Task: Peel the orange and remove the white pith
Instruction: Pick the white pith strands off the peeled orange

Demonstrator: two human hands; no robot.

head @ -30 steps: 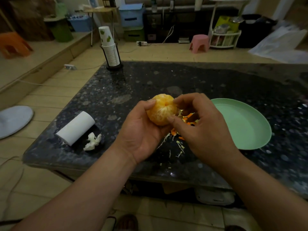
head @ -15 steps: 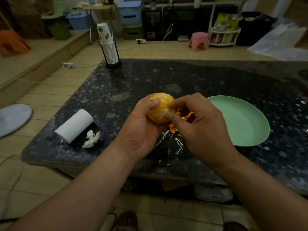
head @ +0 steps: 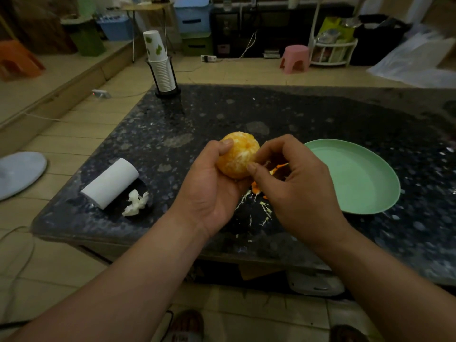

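Two hands meet over the near middle of the dark speckled table (head: 271, 112). The left hand (head: 209, 191) grips the orange (head: 238, 156) from below and from the 9 o'clock side. Its thumb presses on the fruit's top at about 10 o'clock, and its fingers wrap behind, mostly hidden. The orange is out of its skin, with pale pith strands showing across its face, and it is held clear above the tabletop. The right hand (head: 296, 183) comes in at the orange's 3 o'clock. Its thumb and forefinger tips are nipped together on the fruit's surface, and the other fingers curl loosely behind. Whether a strand sits between the tips cannot be told.

Below the hands, at the orange's 5 o'clock, peel scraps (head: 255, 188) and thin white pith threads (head: 265, 208) lie scattered on the table. A green plate (head: 370, 193) rests at 3 o'clock, near the right hand but apart from it. At 9 o'clock a white paper roll (head: 110, 183) lies on its side, with a crumpled tissue (head: 135, 203) just beside it. At 11 o'clock, on the table's far left corner, a stack of paper cups (head: 161, 67) stands upright in a black holder.
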